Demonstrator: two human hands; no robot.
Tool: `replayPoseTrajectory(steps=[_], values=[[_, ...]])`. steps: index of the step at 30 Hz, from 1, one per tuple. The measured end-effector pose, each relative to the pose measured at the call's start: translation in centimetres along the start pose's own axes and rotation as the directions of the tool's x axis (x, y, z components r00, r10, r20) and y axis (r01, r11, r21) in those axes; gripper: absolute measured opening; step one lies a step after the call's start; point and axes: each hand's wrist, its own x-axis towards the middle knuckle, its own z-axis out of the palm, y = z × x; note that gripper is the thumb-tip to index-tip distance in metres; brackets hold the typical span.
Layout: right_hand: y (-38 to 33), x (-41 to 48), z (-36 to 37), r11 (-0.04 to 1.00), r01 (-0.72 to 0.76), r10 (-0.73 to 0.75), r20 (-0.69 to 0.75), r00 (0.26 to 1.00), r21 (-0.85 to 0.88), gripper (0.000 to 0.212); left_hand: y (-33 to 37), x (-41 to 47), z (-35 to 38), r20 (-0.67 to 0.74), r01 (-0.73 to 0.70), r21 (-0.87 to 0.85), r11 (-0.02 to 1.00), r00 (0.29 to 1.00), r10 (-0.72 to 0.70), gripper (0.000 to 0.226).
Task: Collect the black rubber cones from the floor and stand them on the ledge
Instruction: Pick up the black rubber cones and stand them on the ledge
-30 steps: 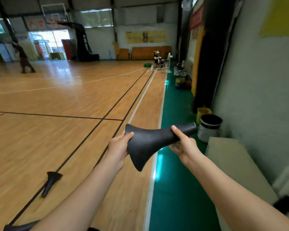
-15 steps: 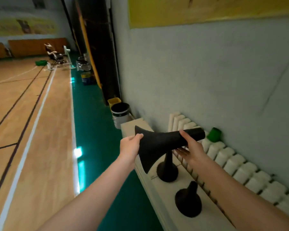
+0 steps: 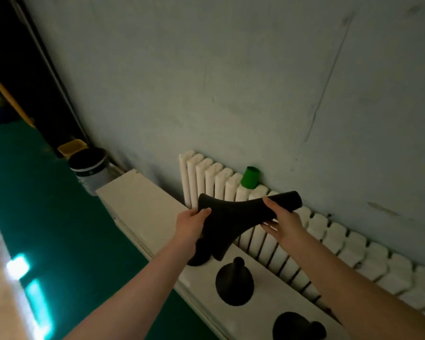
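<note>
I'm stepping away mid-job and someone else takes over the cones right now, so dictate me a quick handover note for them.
Left grip holds the wide rim of the carried cone; right grip pinches its narrow neck. The cone lies sideways in the air above the ledge.
Done: three cones stand on the ledge: the near cone, the middle cone, and a far cone partly hidden behind the left wrist.
Left: stand the carried cone upright on the ledge. No floor cones in view.

Blk cones [image 3: 233, 285], white ledge [image 3: 138, 192] & radiator [image 3: 353, 246], green cup [image 3: 249, 177], teal-green floor [image 3: 47, 192], pale grey-blue wall [image 3: 231, 82].
</note>
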Motion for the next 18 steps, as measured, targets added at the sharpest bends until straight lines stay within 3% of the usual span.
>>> replayPoseTrajectory(steps=[2,6,10,14,18], values=[[-0.1,1.5,0.6,0.999,0.014,-0.016,-0.045,0.999,-0.037,0.073,-0.1,2.5,-0.1,0.042,0.027,0.077,0.997,0.999,-0.03,0.006],[0.0,4.3,2.4,0.991,0.042,-0.061,-0.152,0.986,-0.127,0.084,-0.9,7.6,-0.9,0.091,0.099,0.169,0.981,0.989,-0.115,0.029],[1.7,6.8,3.6,0.955,0.068,-0.139,-0.232,0.963,-0.287,0.095,-1.0,11.5,-1.4,0.122,0.056,0.29,0.955,0.988,-0.095,0.04],[4.5,8.3,3.7,0.746,0.076,-0.273,-0.2,0.941,-0.661,0.102,-0.2,13.7,0.6,0.212,-0.002,0.354,0.935,0.974,-0.079,0.044],[7.9,9.1,2.7,0.62,0.086,-0.314,-0.146,0.938,-0.78,0.089,-0.8,14.2,4.2,0.394,-0.116,0.432,0.894,0.916,-0.071,0.046]])
